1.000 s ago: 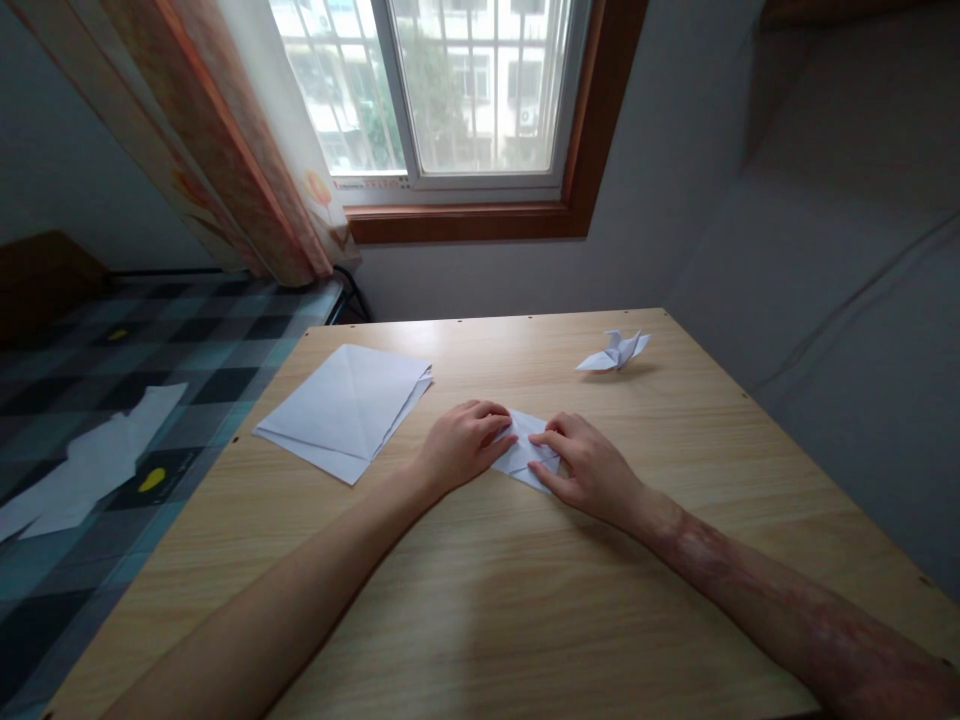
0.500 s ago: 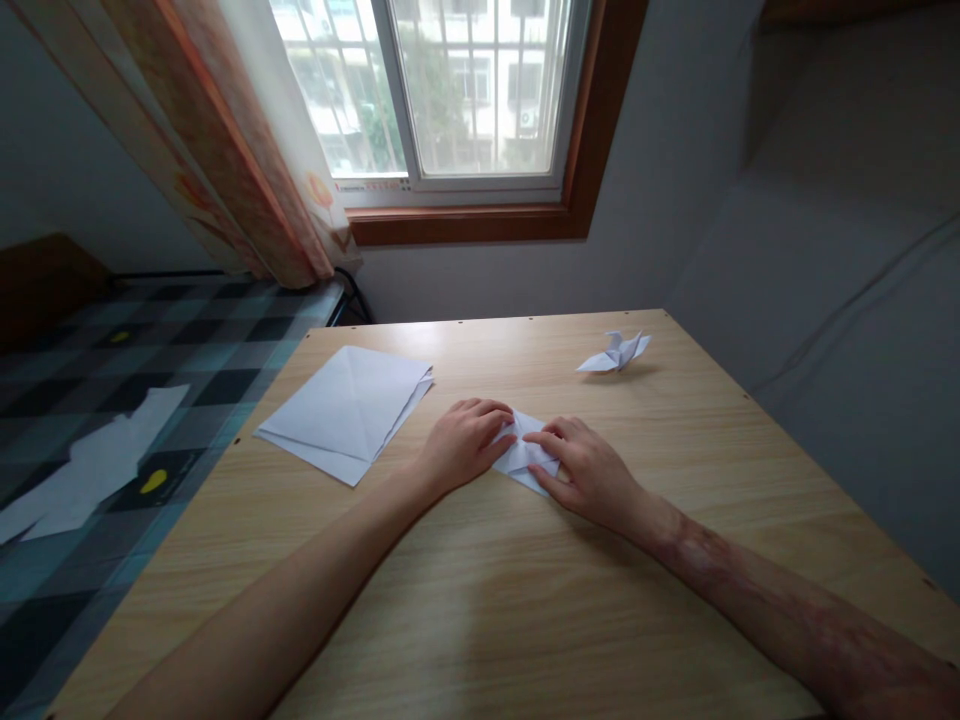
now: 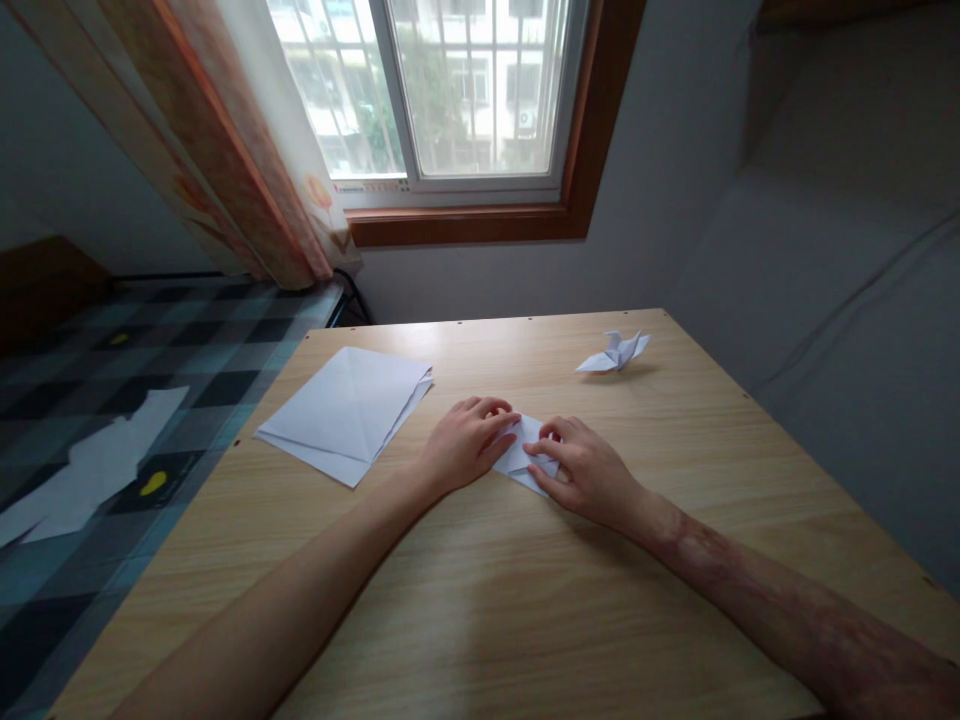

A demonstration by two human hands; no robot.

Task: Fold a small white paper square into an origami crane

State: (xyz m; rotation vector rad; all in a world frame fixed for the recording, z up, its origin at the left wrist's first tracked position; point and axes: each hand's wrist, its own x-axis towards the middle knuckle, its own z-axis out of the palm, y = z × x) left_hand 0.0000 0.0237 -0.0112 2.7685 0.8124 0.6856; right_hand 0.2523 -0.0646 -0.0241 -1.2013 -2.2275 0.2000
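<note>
A small white folded paper (image 3: 531, 428) lies on the wooden table, between my two hands. My left hand (image 3: 465, 442) grips its left side, the thumb and curled fingers pressed on the paper. From the right, my right hand (image 3: 592, 468) holds the opposite edge, with its thumb near the lower corner and the fingers bent over the top. Parts of the paper are hidden under the fingers. Beyond my right hand, a finished-looking white paper crane (image 3: 615, 353) rests near the far edge.
Several white paper sheets (image 3: 349, 405) lie stacked on the left of the wooden table (image 3: 480, 600). Left of it is a bed with a checked cover (image 3: 247, 325), bearing torn paper pieces (image 3: 105, 470). A window (image 3: 480, 90) and a curtain (image 3: 247, 140) are behind.
My left fingers have shifted slightly to the right over the paper's top, and my right fingers have curled in a little. The crane and the stacked sheets stay put.
</note>
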